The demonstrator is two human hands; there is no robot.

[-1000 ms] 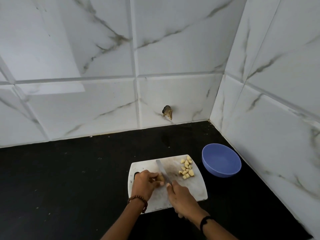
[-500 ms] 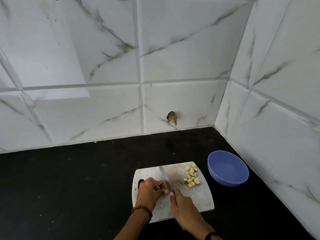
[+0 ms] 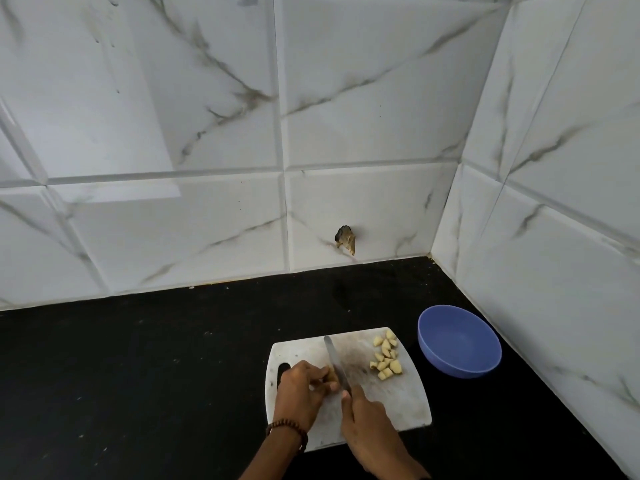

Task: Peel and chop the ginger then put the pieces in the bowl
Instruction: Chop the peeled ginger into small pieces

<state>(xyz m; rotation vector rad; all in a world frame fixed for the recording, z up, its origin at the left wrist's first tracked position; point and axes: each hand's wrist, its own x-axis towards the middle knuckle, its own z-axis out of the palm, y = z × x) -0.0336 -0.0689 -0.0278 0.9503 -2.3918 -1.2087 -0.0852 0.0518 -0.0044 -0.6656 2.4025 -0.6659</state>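
On the black counter lies a white cutting board [image 3: 401,400]. My left hand [image 3: 301,389] pinches a small piece of ginger [image 3: 331,375] against the board; most of the piece is hidden by my fingers. My right hand [image 3: 367,420] grips the handle of a knife [image 3: 335,360], whose blade lies right beside the ginger and points away from me. Several pale chopped ginger pieces [image 3: 386,358] sit in a loose heap at the board's far right corner. To the right of the board stands a blue bowl [image 3: 459,341], with nothing visible inside.
White marble-look tiled walls close the counter [image 3: 138,375] at the back and the right, forming a corner behind the bowl. A dark broken hole [image 3: 345,239] shows low in the back wall.
The camera view tilted up slightly, so everything sits lower in the frame. Both hands keep their hold on the ginger and the knife at the same spot on the board.
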